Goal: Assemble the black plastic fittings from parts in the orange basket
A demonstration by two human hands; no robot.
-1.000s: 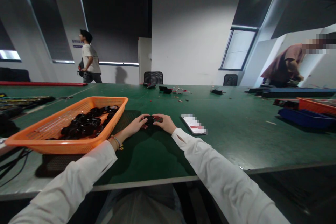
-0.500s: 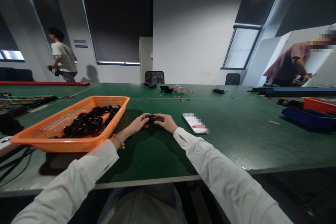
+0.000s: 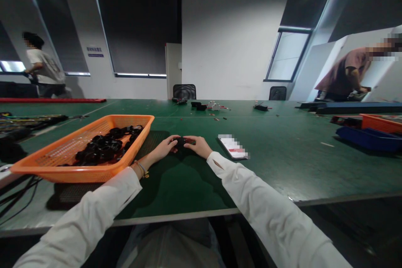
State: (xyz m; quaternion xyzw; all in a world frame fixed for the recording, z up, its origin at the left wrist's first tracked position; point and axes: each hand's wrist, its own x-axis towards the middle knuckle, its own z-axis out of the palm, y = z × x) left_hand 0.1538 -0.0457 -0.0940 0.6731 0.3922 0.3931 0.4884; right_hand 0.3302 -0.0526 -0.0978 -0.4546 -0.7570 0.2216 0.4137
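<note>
Between my two hands is a small black part (image 3: 180, 143), dark and partly covered by fingers, so its exact kind is unclear. My left hand (image 3: 167, 146) grips it from the left with thumb and fingers closed. From the right, my right hand (image 3: 197, 145) closes its fingers on the same part. Both hands are low over the green table (image 3: 176, 192). Beside my left forearm stands an orange plastic basket (image 3: 78, 173) that holds a heap of shiny black round parts (image 3: 105, 146).
A phone (image 3: 230, 146) lies right of my right hand. Farther back are black and white small parts (image 3: 207, 106). A blue bin (image 3: 369, 138) sits at the right, bundled wires (image 3: 31, 121) at the left. One person (image 3: 47, 67) is far left, another (image 3: 348, 71) far right.
My hands and the black part stay almost in place. The person at the far left has moved further left; the one at the right has shifted an arm slightly.
</note>
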